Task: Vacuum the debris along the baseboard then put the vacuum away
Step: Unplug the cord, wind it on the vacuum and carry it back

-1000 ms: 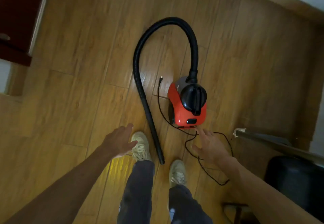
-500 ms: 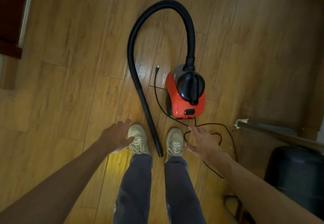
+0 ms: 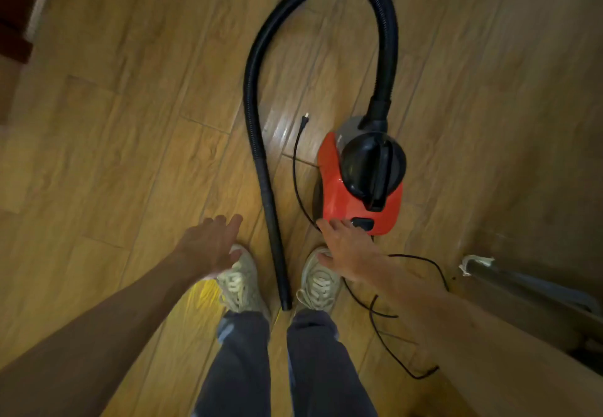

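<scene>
Vacuum (image 3: 359,198), red with a black handle on top, sits on the wooden floor (image 3: 130,123) just ahead of the person's feet. Its body is closed, so what is inside cannot be seen. The black hose (image 3: 254,90) rises from its far end, arcs over to the left and runs back down the boards. The hose's open tip lies between the left shoe (image 3: 239,281) and the right shoe (image 3: 318,283).

The cord (image 3: 295,168) lies loose. Its plug (image 3: 305,119) rests on the floor between hose and vacuum, and the rest trails in loops past the right shoe and under the right forearm.

A grey pole (image 3: 509,278) with a pale wrapped end lies off to the right, well apart from the vacuum. A dark red cabinet (image 3: 16,8) shows at the top left corner.

The right hand (image 3: 346,247) reaches forward with fingers nearly straight and holds nothing. Its fingertips are at the near edge of the vacuum beside a black button, but actual contact cannot be told. The left hand (image 3: 208,247) hovers above the left shoe, fingers loosely spread and holding nothing.

Half a second ago the right hand was short of the vacuum, over the cord loop; it has since moved up to the red body. The left hand, hose and vacuum lie much as before.
</scene>
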Demonstrator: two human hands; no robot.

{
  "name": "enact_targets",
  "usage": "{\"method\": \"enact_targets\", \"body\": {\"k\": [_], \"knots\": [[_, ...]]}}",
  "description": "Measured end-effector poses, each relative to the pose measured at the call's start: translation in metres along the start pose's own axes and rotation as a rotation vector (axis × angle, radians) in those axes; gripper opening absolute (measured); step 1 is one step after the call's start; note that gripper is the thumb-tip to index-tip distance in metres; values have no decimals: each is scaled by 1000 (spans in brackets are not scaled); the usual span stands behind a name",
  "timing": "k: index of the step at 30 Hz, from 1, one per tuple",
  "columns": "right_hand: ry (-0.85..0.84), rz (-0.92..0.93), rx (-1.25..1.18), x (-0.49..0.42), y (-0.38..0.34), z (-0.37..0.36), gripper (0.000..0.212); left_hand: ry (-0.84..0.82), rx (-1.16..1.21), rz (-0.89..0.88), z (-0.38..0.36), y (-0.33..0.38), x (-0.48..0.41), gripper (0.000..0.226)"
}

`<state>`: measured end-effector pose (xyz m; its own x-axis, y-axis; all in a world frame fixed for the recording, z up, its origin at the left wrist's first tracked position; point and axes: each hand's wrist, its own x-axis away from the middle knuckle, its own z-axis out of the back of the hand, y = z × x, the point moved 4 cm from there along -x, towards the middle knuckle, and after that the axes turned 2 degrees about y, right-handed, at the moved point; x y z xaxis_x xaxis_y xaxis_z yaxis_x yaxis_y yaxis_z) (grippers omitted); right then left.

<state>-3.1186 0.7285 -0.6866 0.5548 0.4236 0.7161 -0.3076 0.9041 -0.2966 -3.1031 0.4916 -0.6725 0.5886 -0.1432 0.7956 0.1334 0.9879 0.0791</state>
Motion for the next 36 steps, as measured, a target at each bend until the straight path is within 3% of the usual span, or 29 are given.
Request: {"method": "enact_targets", "body": {"k": [6,13,19,25,30,34,36], "knots": [[14,94,43,-73,-3,-8,65,-3,-86,-1,-34,5,-49,60],[83,78,90,-164,7,-18,55,45,-59,22,-71,6,-121,55],[180,-85,191,-241,30,-27,54,135,-90,56,-114,3,-179,53],[364,-466,-100,-303,48,-20,62,244,-9,127,-130,-3,-216,66],[486,-569,-225,-325,48,-18,21,287,237,273,-122,2,-229,60],[497,-523,-303,-306,35,-3,23,220,685,404,-118,7,-221,46],[516,-472,-389,-288,23,10,27,231,788,436,-111,4,-208,45]]}}
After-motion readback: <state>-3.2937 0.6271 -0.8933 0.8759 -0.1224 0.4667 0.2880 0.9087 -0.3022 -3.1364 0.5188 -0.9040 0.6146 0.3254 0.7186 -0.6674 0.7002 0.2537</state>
